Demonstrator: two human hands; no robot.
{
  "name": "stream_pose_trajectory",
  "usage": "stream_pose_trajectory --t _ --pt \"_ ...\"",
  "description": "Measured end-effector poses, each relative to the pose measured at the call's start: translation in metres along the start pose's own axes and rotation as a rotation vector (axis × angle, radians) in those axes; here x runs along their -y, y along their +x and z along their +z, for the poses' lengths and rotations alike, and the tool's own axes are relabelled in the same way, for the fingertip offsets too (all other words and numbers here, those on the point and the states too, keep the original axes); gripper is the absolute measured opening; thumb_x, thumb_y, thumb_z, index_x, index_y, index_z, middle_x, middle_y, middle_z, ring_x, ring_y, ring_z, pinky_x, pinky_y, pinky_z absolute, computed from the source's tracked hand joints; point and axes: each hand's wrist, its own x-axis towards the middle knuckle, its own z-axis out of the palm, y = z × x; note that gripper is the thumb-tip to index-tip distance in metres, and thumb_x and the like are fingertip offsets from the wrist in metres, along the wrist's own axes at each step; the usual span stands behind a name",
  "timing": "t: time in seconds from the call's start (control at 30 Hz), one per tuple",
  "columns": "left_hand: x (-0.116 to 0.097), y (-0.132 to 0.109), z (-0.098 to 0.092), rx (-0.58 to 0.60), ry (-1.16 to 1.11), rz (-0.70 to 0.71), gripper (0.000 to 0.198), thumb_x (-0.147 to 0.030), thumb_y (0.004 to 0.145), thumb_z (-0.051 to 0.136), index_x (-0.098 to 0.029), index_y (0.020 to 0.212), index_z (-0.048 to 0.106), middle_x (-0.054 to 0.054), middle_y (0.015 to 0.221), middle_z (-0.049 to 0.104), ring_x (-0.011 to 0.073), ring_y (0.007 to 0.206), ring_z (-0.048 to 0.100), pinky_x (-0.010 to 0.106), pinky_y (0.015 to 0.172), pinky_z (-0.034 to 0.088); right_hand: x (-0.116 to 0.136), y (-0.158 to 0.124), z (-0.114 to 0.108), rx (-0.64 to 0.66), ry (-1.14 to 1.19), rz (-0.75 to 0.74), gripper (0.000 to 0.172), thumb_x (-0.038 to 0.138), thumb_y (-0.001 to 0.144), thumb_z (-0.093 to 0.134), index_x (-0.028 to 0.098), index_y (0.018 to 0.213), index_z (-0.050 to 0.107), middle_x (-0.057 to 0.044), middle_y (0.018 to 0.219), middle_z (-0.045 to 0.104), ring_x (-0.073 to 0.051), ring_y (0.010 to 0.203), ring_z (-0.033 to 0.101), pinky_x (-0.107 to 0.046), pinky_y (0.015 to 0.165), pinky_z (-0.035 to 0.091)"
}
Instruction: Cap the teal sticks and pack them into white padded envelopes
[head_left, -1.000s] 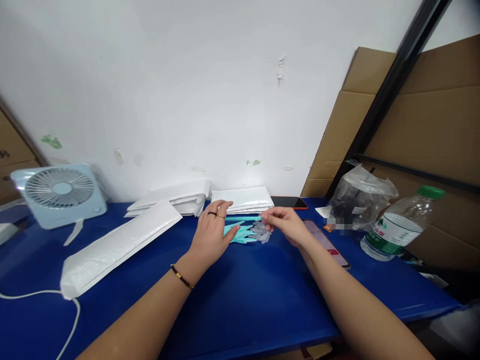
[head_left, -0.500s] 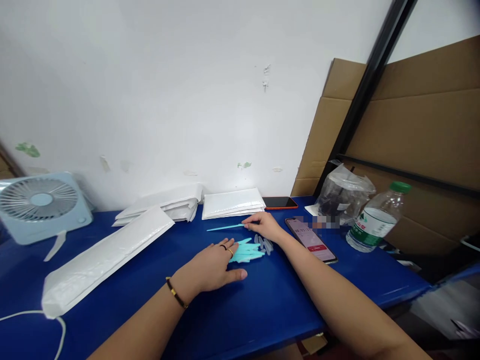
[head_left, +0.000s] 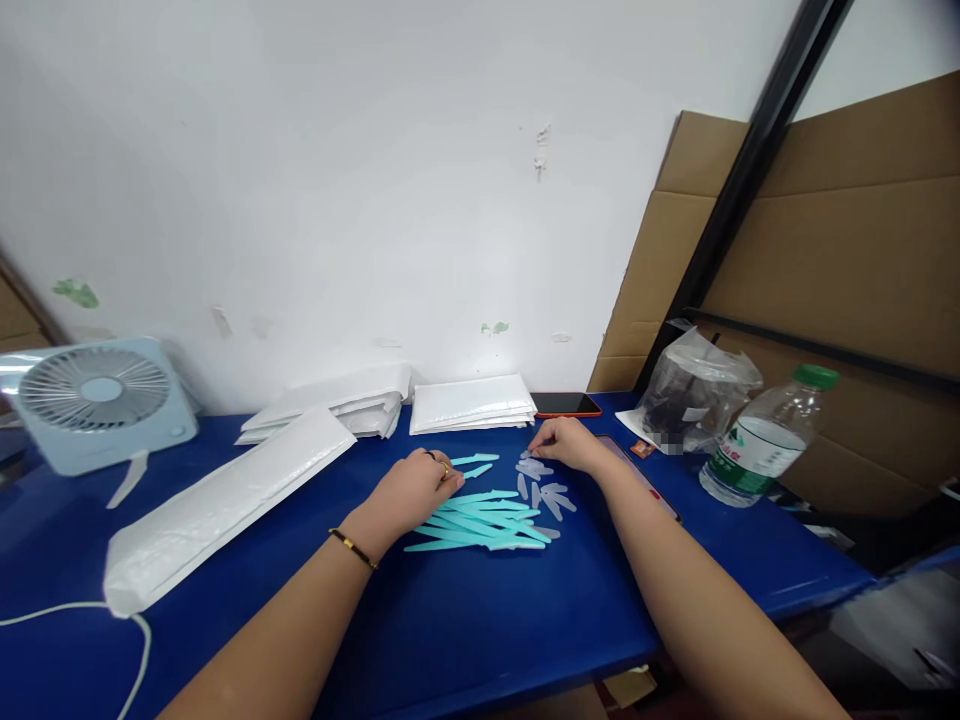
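My left hand is closed, its fingertips pinching a teal eyebrow razor. Just beyond it another razor sticks out past the fingers. A loose pile of several teal razors lies on the blue table, right below that hand. To the right of the pile are scattered several clear plastic blade caps. My right hand is at the far end of these, thumb and finger pinched on a small clear cap, partly hidden by the fingertips.
White padded envelopes lie along the wall, with a long one at left. A light-blue fan stands far left. Two phones, one dark, lie behind and beside my right arm. A bottle and a bagged cup stand right.
My left hand has lifted off the razor pile and moved up and left, uncovering it. My right hand has let go of a razor and moved right to the caps, which lie more spread out.
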Motion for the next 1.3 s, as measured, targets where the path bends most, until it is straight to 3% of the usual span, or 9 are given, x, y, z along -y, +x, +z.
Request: stream_pose_trajectory --t 0.1,0.23,0.4,0.63,0.8,1.0,1.3 --pt "0.016 0.006 0.005 -0.034 -0.008 -0.001 0.024 -0.032 0.081 0.049 -0.024 0.092 0.07 0.002 0.1 0.064 0.0176 0.09 0.056 0.025 0.079 0.043 -0.004 -0.004 -0.006 0.011 -0.005 0.079 0.013 0.017 0.067 0.064 0.019 0.077 0.073 -0.002 0.073 0.07 -0.015 0.065 0.062 -0.022 0.058 0.045" --pt "0.027 0.013 0.013 -0.074 -0.057 0.03 0.022 -0.025 0.08 0.051 -0.024 0.092 0.07 0.001 0.094 0.065 0.015 0.084 0.059 0.023 0.077 0.044 0.002 -0.003 0.002 0.005 0.032 -0.021 0.012 0.02 0.07 0.063 0.019 0.077 0.072 -0.002 0.074 0.069 -0.014 0.065 0.06 -0.022 0.059 0.044" --pt "0.026 0.019 0.022 -0.146 -0.103 0.065 0.022 -0.022 0.081 0.051 -0.025 0.093 0.07 0.001 0.094 0.065 0.0147 0.087 0.058 0.023 0.077 0.045 0.016 0.005 0.021 0.036 0.104 -0.202 0.014 0.026 0.072 0.064 0.02 0.081 0.073 -0.003 0.078 0.067 -0.013 0.069 0.059 -0.022 0.062 0.043" --pt "0.021 0.028 0.03 -0.161 -0.128 0.107 0.021 -0.018 0.081 0.052 -0.024 0.09 0.07 0.0 0.091 0.064 0.0139 0.085 0.058 0.023 0.077 0.044 0.032 0.009 0.039 0.021 0.111 -0.273 0.013 0.028 0.072 0.065 0.019 0.08 0.072 -0.003 0.075 0.064 -0.012 0.064 0.057 -0.022 0.059 0.042" --pt "0.011 0.019 0.02 -0.202 -0.149 0.069 0.023 -0.031 0.078 0.057 -0.023 0.097 0.066 0.003 0.102 0.06 0.0171 0.09 0.056 0.027 0.078 0.044 0.037 0.0 0.023 0.029 0.097 -0.307 0.014 0.026 0.075 0.063 0.02 0.085 0.071 -0.004 0.082 0.063 -0.014 0.071 0.057 -0.024 0.066 0.043" --pt "0.002 0.01 0.008 0.007 -0.237 0.115 0.019 -0.038 0.075 0.058 -0.025 0.085 0.067 0.0 0.088 0.062 0.014 0.078 0.057 0.022 0.065 0.042 0.034 -0.011 -0.003 0.296 0.023 -0.409 0.016 0.028 0.073 0.066 0.024 0.087 0.072 -0.003 0.092 0.059 -0.015 0.083 0.056 -0.025 0.074 0.042" --pt "0.011 0.013 0.014 -0.025 -0.147 -0.072 0.014 -0.031 0.075 0.054 -0.021 0.071 0.062 0.0 0.074 0.063 0.0131 0.065 0.056 0.022 0.055 0.038 0.034 -0.011 0.0 0.212 -0.053 -0.322 0.011 0.028 0.074 0.064 0.019 0.075 0.07 -0.003 0.081 0.06 -0.015 0.077 0.055 -0.024 0.07 0.041"
